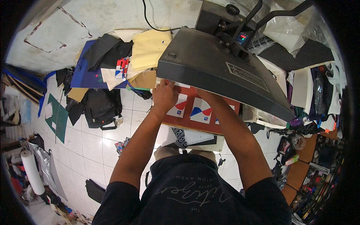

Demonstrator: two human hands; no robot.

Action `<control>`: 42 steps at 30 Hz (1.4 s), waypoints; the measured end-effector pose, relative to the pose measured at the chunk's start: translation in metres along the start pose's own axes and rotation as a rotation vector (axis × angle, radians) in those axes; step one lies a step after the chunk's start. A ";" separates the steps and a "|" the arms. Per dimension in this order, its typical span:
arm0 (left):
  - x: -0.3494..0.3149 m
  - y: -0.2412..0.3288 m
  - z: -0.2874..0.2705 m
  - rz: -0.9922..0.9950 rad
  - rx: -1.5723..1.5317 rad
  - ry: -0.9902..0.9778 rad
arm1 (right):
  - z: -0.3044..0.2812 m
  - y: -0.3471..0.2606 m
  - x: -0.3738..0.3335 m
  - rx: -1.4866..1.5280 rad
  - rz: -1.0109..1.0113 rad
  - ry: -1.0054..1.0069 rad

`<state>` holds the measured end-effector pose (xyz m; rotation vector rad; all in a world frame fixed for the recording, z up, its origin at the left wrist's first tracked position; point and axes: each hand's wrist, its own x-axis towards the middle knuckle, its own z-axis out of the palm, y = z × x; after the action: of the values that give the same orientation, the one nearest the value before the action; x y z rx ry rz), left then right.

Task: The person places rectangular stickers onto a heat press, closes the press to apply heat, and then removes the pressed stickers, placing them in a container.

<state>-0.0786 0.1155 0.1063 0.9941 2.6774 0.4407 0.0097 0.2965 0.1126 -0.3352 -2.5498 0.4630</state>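
A heat press stands in front of me, its dark upper plate point(210, 67) raised and tilted over a reddish-brown lower bed point(187, 120). White printed sheets point(200, 112) with red and blue shapes lie in a row on the bed. At the bed's far left corner, my left hand point(166, 94) has its fingers bent and drawn together at the edge of a white printed sheet point(179, 107). My right hand point(204, 94) reaches in beneath the raised plate. That plate hides its fingers, so what they touch cannot be seen.
Left of the press lie yellow cloth point(150, 47), black fabric point(107, 52) and a small red, white and blue printed piece point(122, 68). A black backpack point(101, 107) rests on the tiled floor. The press's bent handle point(285, 14) rises at the upper right, near plastic wrapping.
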 end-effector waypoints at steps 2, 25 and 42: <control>0.001 0.001 0.001 0.008 -0.004 -0.006 | 0.000 -0.001 -0.001 -0.020 0.044 -0.023; 0.005 -0.001 0.012 0.049 -0.108 0.015 | -0.016 -0.006 0.004 -0.055 0.158 -0.146; -0.021 -0.007 -0.026 0.066 -0.153 0.333 | -0.057 0.010 -0.050 -0.124 0.197 -0.214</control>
<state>-0.0757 0.0912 0.1309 1.0447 2.8464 0.8815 0.0832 0.3044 0.1325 -0.6164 -2.7737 0.4343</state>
